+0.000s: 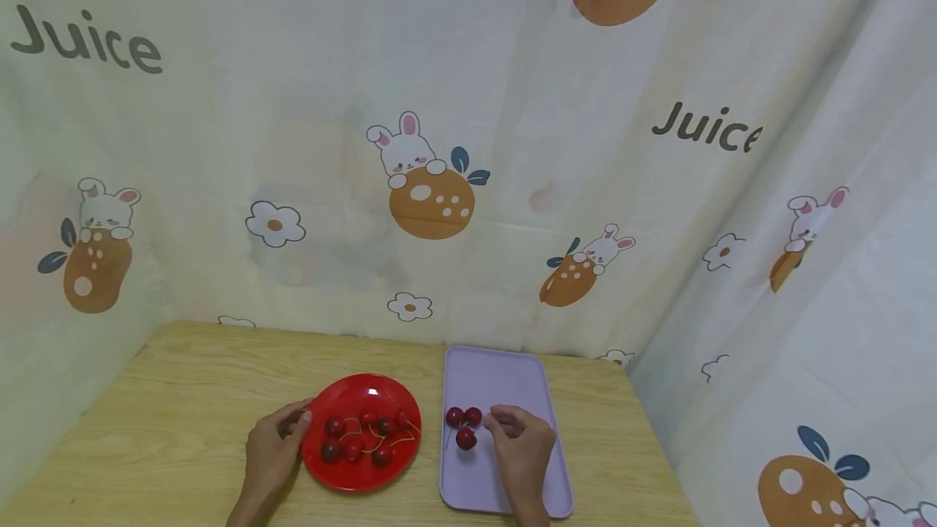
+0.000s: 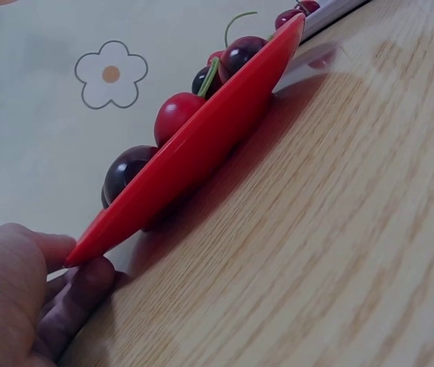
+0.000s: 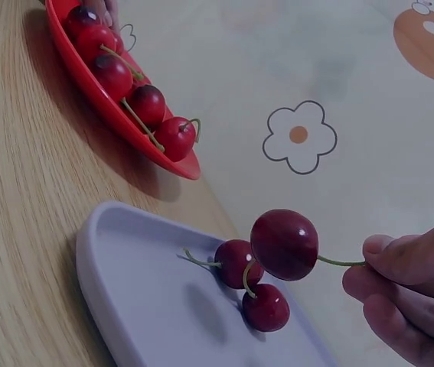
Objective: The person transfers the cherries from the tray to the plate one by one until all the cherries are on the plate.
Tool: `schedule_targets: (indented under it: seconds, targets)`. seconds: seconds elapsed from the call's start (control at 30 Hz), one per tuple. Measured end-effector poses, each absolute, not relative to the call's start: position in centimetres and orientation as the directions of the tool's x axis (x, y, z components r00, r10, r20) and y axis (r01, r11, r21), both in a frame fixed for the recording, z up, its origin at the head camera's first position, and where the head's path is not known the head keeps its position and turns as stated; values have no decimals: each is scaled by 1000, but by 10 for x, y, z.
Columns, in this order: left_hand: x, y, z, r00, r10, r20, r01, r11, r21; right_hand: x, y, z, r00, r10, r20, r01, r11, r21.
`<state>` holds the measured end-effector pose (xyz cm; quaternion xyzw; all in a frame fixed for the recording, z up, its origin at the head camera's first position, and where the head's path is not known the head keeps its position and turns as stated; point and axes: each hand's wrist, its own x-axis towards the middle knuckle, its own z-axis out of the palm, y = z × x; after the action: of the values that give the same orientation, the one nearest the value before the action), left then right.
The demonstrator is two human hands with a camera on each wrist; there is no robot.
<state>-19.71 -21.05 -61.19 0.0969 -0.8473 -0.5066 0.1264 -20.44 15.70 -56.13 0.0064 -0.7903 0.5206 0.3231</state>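
Observation:
At the red plate (image 1: 362, 478), my left hand (image 1: 271, 450) pinches the left rim between thumb and fingers. Several dark red cherries (image 1: 353, 450) with green stems lie on this plate. Over the lilac tray (image 1: 494, 381), my right hand (image 1: 523, 442) pinches the thin green stem of a cherry (image 3: 284, 245), which hangs off the fingertips. Two other cherries, one (image 3: 233, 260) with its stem pointing left and one (image 3: 265, 308) beside it, rest on the tray close to the held cherry.
Plate and tray stand side by side on a light wood-grain table (image 1: 198, 397), the tray to the right. Behind the table and along both sides hangs a pale curtain (image 1: 322, 145) printed with rabbits, flowers and the word Juice.

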Motion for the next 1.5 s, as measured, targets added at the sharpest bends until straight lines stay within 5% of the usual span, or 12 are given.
schedule_targets:
  seconds: [0.83,1.5]
  targets:
    - [-197,-210,-610,-953,-283,110,-38,469,882,-202,138,-557,-884,445,146,-142,42,-989]
    - [-197,-210,-611,-953,-284,104,-42,465,884,-204,120,-556,-905,417,78,-128,-92,-988]
